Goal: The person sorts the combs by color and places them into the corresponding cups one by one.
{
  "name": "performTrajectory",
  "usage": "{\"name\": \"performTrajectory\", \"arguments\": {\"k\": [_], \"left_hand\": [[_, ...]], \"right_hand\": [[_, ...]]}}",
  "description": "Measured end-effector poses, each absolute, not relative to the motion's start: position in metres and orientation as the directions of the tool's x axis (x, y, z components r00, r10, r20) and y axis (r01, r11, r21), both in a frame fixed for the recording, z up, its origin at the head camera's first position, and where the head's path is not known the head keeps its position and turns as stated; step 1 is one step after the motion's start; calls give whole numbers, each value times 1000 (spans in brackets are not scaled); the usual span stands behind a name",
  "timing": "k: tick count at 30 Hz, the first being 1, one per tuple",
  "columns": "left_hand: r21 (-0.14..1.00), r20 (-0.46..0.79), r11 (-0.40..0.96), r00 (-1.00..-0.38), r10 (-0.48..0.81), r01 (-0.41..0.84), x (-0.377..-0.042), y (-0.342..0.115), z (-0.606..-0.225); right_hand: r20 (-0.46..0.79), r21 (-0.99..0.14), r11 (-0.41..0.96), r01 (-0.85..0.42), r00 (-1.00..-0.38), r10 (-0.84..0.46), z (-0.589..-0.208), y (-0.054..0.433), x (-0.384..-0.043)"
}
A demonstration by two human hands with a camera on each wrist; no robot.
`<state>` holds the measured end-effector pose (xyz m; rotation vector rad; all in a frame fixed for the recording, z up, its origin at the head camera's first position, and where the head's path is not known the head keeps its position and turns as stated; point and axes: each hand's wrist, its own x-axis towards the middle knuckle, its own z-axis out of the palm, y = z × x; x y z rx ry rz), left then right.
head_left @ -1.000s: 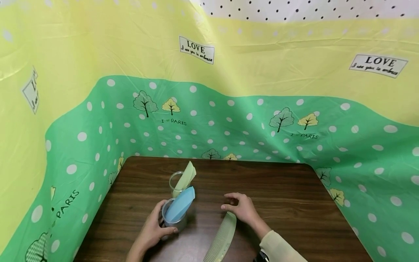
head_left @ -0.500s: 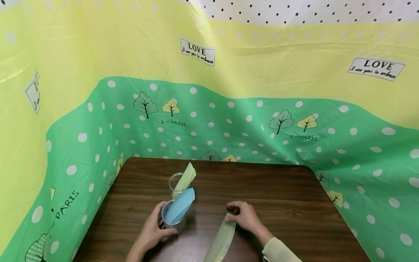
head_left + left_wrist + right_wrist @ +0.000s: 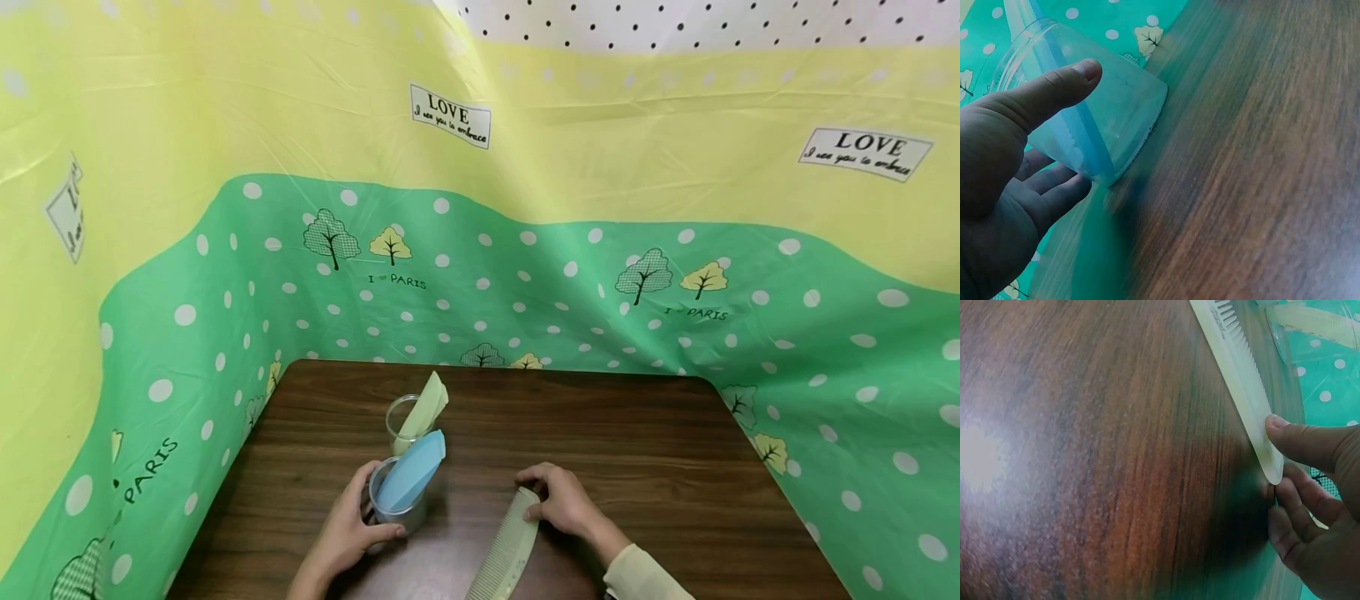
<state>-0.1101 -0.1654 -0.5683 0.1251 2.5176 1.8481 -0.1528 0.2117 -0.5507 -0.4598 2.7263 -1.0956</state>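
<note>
My left hand (image 3: 341, 529) holds a clear plastic cup (image 3: 411, 518) on the table, thumb on the near side and fingers round the far side. Inside the cup leans a flat blue comb-like piece (image 3: 412, 471), its top sticking out over the rim. To the right, a pale green comb (image 3: 504, 550) lies slantwise, its near end cut off by the head view's bottom edge. My right hand (image 3: 567, 502) pinches its far end. The right wrist view shows the thumb on the comb (image 3: 1244, 394) and the fingers curled beneath its tip.
Behind the held cup stands a second clear cup (image 3: 391, 417) with a pale green flat piece (image 3: 424, 410) leaning in it. The dark wooden table (image 3: 637, 433) ends at a green and yellow printed curtain (image 3: 525, 275) behind and on both sides.
My right hand has come down from above the comb's far end and now pinches it. My left hand keeps its hold on the cup, which has hardly moved.
</note>
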Motion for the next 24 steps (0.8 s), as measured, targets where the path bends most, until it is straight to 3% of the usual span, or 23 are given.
{"name": "performTrajectory", "arguments": {"k": [9, 17, 24], "left_hand": [[962, 26, 269, -997, 70, 43, -110, -165, -569], [956, 31, 289, -997, 72, 51, -110, -166, -569], [954, 25, 295, -997, 78, 47, -111, -166, -569]], "right_hand": [[-36, -710, 661, -241, -926, -376, -551, 213, -155], [-93, -760, 590, -273, -853, -514, -545, 221, -157], [-110, -730, 619, -288, -845, -523, -544, 220, -157]]}}
